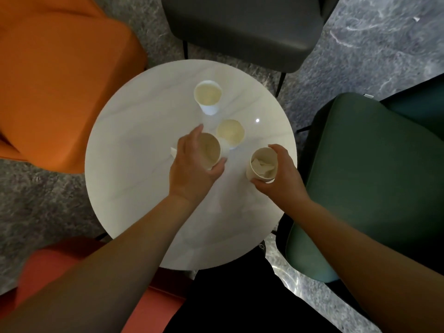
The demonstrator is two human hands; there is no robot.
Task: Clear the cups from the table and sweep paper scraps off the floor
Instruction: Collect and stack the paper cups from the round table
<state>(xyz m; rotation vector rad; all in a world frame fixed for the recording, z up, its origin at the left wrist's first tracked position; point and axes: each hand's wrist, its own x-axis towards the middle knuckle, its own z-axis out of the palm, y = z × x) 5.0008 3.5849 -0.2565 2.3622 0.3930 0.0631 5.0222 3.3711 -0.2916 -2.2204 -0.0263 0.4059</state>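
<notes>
We find four paper cups on the round white table (pixel 134 179), none yet removed. The left hand (pixel 192 169) grips one cup (pixel 211 150) near the table's middle, fingers (pixel 195 134) curled round its far wall and thumb against the near side. The right hand (pixel 281 174) grips a second cup (pixel 262 164), which holds crumpled paper, fingers wrapped round its right wall. A third cup (pixel 230 133) stands just beside the left-hand cup, possibly touching it; we cannot tell. A fourth cup (pixel 207 96) stands apart, toward the far edge.

Risks, in our judgement:
- Lifting the left-hand cup may knock the third cup over, given how close they stand.
- Thin paper walls may buckle under a firm grip, tipping the crumpled paper onto the floor and adding to the sweeping.
- Whether any cup holds liquid cannot be determined; a tilt could spill.
- With both hands occupied, two cups remain, requiring stacking or a return trip.
- A small white scrap (pixel 416 19) lies on the floor at far right, easily overlooked.
</notes>
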